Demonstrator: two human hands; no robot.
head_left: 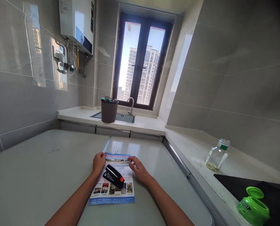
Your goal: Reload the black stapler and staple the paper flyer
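Bare forearms (70,201) come in from the bottom edge, one each side of a printed leaflet (128,196) lying flat on a pale table (48,163). A blk stapler (111,174) w/ an orange-red patch rests on the leaflet approx. mid-sheet, set diagonally: one end to upper L, the patch end to lower R. L hand (99,162) is at the leaflet's upper L edge, fingers curled in by the corner; can't tell if it pinches the paper. R hand (138,169) is by the upper R edge, loosely open, fingers bent & a bit apart, fingertips at the paper's margin; can't tell if they touch. Stapler sits btwn the hands, apart from both. Leaflet has blue bands top & bottom, red heading, small text, a row of pics nr the lower end. Off to the R, on the white counter (187,138): a green tub (254,210) marked "MINT", lid flipped up, nr a blk panel (238,183), & a clear jar (217,157) w/ pale bits at the bottom. Far side: brown bin (109,111), filled to the rim, at the sink (128,118); can't tell if it's in it or on the edge. Tap (131,106) just R of it, dark-framed window (136,62) behind, white wall unit (75,25) w/ pipes upper L.
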